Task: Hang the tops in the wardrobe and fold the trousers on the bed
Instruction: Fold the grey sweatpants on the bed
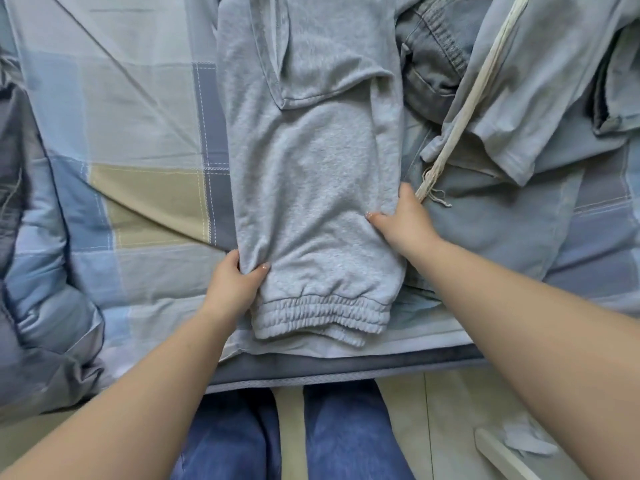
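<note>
We are folding the grey sweatpants (311, 188), laid lengthwise on the bed (138, 133). Left hand (233, 284) and right hand (401, 220) pinch the leg edges near the cuffs. Next, likely: lift cuffs toward waistband, evenly.

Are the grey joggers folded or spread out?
Folded lengthwise: on the joggers both cuffs stack at the near end, each hand gripping a side edge.

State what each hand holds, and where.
Both grip the grey trousers near the cuffs: left hand on the left edge, right hand on the right edge.
</note>
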Available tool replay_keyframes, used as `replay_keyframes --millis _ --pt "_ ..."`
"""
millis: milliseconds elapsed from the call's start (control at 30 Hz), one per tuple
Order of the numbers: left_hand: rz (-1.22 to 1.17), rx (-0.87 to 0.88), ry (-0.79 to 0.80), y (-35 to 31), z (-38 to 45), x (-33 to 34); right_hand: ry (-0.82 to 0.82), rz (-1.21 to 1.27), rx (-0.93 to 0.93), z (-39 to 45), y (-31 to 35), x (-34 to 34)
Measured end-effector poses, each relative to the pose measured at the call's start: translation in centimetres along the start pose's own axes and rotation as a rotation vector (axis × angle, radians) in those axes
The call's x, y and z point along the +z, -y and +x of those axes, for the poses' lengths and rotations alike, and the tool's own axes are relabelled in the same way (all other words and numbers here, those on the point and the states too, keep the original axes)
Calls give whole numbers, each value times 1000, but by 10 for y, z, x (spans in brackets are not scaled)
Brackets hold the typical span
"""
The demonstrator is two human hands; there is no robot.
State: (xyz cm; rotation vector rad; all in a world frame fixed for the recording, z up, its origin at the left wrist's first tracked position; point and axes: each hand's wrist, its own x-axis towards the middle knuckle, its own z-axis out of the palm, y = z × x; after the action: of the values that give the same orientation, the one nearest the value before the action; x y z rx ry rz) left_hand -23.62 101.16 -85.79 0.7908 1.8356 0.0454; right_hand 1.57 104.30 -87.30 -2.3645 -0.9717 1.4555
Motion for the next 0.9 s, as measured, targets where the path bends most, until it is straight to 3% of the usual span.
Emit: replay_keyframes --millis 333,467,567,633,767,833,900 --pt "116 -214 86 93 -42 -52 250 -96 183 -96 -42 69" --pt "113 -201 44 111 -54 -60 156 -63 186 -115 -45 79" --pt "84 49 -166 84 -43 -64 -125 -64 -5 -103 -28 73" --pt "90 236 -270 50 -31 -67 -203 -218 -210 -90 -10 66" --pt "203 523 -140 -20 3 -55 -126 -637 -686 -56 22 65" --pt "397 571 -22 -47 19 -43 -20 -815 -763 -42 35 68" --pt "461 497 65 -67 29 -34 31 -920 -742 -31 46 69"
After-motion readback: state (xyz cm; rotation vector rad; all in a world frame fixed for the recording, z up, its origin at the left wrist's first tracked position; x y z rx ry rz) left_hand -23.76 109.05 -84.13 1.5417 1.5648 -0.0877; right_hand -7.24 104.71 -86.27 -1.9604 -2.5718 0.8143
